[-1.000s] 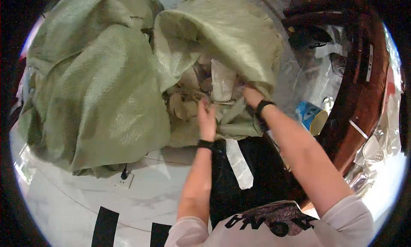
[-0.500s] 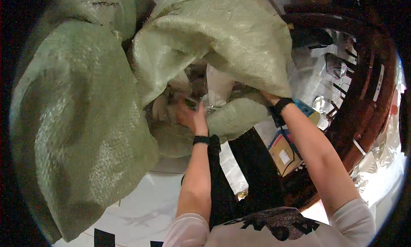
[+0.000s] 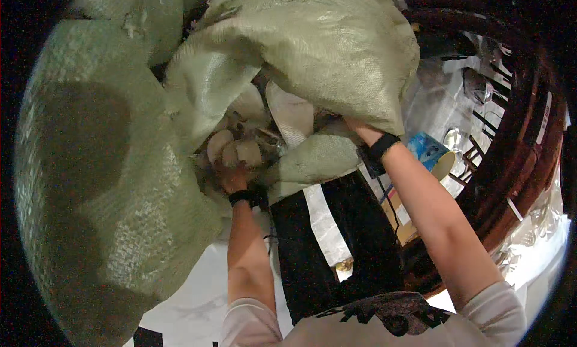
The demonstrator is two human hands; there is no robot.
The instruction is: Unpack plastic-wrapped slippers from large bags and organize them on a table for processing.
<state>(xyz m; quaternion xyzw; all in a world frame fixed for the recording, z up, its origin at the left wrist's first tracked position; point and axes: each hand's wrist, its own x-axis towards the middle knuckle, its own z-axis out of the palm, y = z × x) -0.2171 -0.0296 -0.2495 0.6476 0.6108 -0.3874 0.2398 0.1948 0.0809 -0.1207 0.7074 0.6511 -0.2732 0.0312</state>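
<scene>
A large pale green woven sack (image 3: 324,40) has its mouth turned toward me. Inside lie pale beige rounded pieces (image 3: 239,152), some seemingly in clear plastic, and a whitish textured piece (image 3: 290,111); their exact kind is unclear. Reaching into the left of the mouth, my left hand (image 3: 232,177) has its fingers curled against one beige rounded piece. At the right side of the mouth, my right hand (image 3: 359,130) goes in under the sack's upper flap, which hides its fingers. Both wrists wear dark bands.
Another full green woven sack (image 3: 90,167) bulges at the left. To the right stand a dark reddish-brown curved wooden frame (image 3: 523,149), a blue cylindrical container (image 3: 430,152) and clear plastic wrapping (image 3: 529,251). White marbled floor (image 3: 192,290) shows at lower left.
My left hand has moved left and lower within the sack's mouth, onto the beige rounded pieces. My right hand has shifted slightly left, deeper under the flap.
</scene>
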